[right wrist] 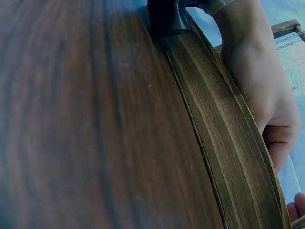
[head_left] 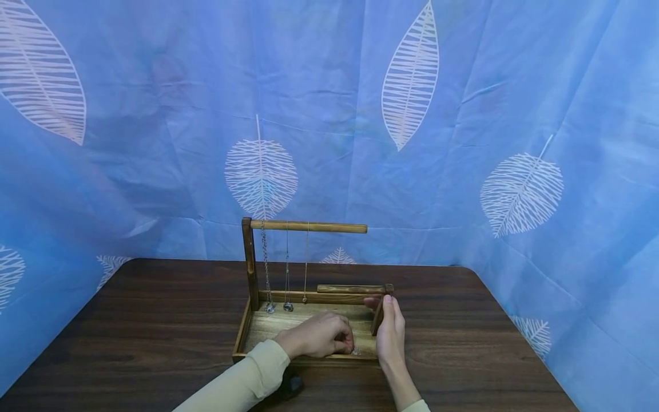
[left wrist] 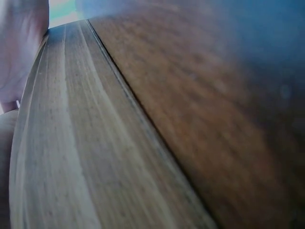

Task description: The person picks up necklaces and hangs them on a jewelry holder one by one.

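A wooden jewelry stand (head_left: 241, 337) has a shallow tray base, a tall arm (head_left: 309, 227) at the left and a low arm (head_left: 350, 289) at the right. Three necklaces (head_left: 287, 274) hang from the tall arm, their pendants near the tray floor. My left hand (head_left: 316, 336) reaches over the front wall into the tray, fingers curled downward. Beside its fingertips lies a small shiny piece (head_left: 356, 351), too small to make out; whether the fingers pinch it is hidden. My right hand (head_left: 391, 332) grips the short upright post (head_left: 378, 316), thumb in front and fingers behind.
The stand rests on a dark wood-grain table (head_left: 170, 320). A blue cloth with white leaf prints (head_left: 319, 143) hangs behind and at both sides. Under the left wrist is a black device (head_left: 293, 384), close to the tray's front wall (right wrist: 214, 114).
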{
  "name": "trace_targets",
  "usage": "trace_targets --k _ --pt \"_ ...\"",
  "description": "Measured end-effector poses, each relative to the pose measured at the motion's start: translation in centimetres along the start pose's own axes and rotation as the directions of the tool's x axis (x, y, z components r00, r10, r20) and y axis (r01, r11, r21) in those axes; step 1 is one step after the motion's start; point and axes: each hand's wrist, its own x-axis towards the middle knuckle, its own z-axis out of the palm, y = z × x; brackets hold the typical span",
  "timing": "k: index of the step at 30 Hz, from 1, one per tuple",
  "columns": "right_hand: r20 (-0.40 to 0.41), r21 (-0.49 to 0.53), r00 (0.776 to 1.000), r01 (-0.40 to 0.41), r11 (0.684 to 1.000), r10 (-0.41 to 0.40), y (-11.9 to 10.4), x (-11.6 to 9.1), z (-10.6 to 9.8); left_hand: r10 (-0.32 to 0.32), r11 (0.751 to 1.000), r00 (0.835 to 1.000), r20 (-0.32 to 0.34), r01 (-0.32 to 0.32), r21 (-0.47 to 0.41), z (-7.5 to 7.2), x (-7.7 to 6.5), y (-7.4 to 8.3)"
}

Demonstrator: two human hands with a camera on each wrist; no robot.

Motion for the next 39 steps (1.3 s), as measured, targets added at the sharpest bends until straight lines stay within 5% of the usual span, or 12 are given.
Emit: trace_targets --k 10,21,30,36,39 --pt "0.008 0.019 1.000 -0.010 1.000 0.010 -0.1 0.0 0.0 -0.048 0.989 0.998 -0.040 0.042 -0.144 -0.3 -0.2 0.4" --pt "0.001 0.003 1.000 -0.029 1.000 0.029 -0.1 0.0 0.0 -0.143 0.929 0.984 -0.103 0.098 -0.357 -1.2 -1.0 1.5" --pt "-0.003 -0.004 0.999 -0.037 0.999 0.037 -0.1 0.0 0.0 -0.200 0.895 0.957 -0.211 0.091 -0.436 -1.5 -1.6 2.4" --pt "-0.016 -0.003 1.000 -0.025 1.000 0.025 0.0 0.0 0.1 -0.244 0.831 0.934 -0.262 0.062 -0.553 -1.9 -1.7 3.2" --pt "-0.019 0.003 1.000 -0.022 1.000 0.022 0.1 0.1 0.1 -0.254 0.819 0.923 -0.289 0.046 -0.572 -2.1 -1.8 3.6"
